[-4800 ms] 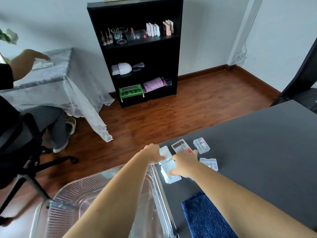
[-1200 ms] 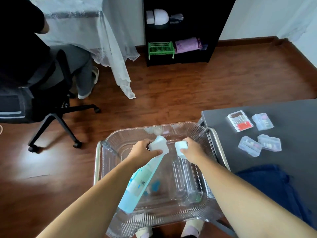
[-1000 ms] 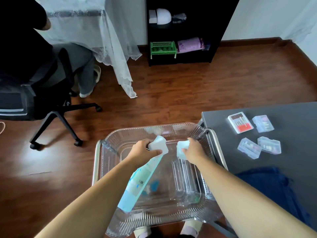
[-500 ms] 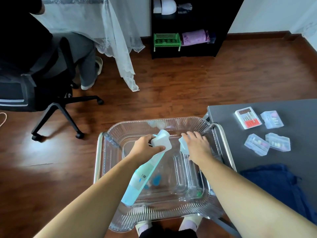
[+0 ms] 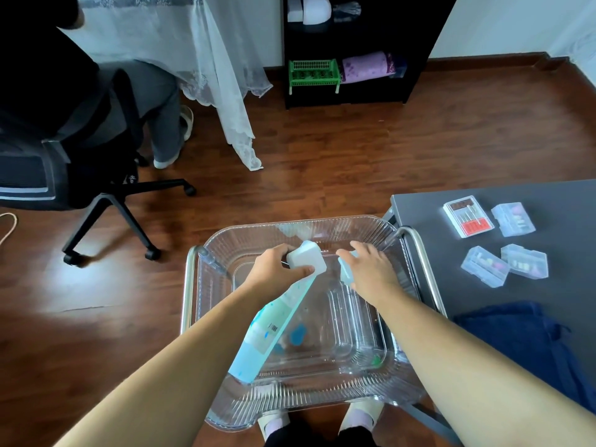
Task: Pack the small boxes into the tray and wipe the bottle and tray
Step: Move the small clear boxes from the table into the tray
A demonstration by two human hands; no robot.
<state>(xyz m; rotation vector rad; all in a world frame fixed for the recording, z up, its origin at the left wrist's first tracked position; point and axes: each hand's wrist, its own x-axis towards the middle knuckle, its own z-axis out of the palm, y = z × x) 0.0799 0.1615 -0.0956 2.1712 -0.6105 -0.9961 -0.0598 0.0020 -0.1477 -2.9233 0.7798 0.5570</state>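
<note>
Clear tray (image 5: 322, 398): sits in a metal-framed cart (image 5: 188, 285), directly below the camera and just beside the left edge of the dark grey surface (image 5: 567, 195).

Contents: one pale blue bottle (image 5: 267, 337), lying tilted, base toward the near left corner, upper end running up under the left hand. No small boxes seen resting on the tray floor.

Left hand (image 5: 274, 272): above the tray's far half, fingers and thumb curled round a white box (image 5: 304, 261). Contact with the bottle: cannot tell.

Right hand (image 5: 371, 272): just beside the left, over the tray, fingers loosely extended, holding a pale blue box (image 5: 346, 272) at the thumb side. Most of this box is hidden under the hand.

On the surface, well apart from the tray: red-insert box (image 5: 467, 216), clear box (image 5: 512, 219) beside it, and two clear boxes touching, (image 5: 485, 266) and (image 5: 524, 261). Dark blue cloth (image 5: 522, 337) lies crumpled nearer the camera.

Beyond: wooden floor, office chair (image 5: 96, 188) with a seated person, lace tablecloth (image 5: 225, 75), black shelf (image 5: 354, 43) holding a green basket (image 5: 314, 72).
</note>
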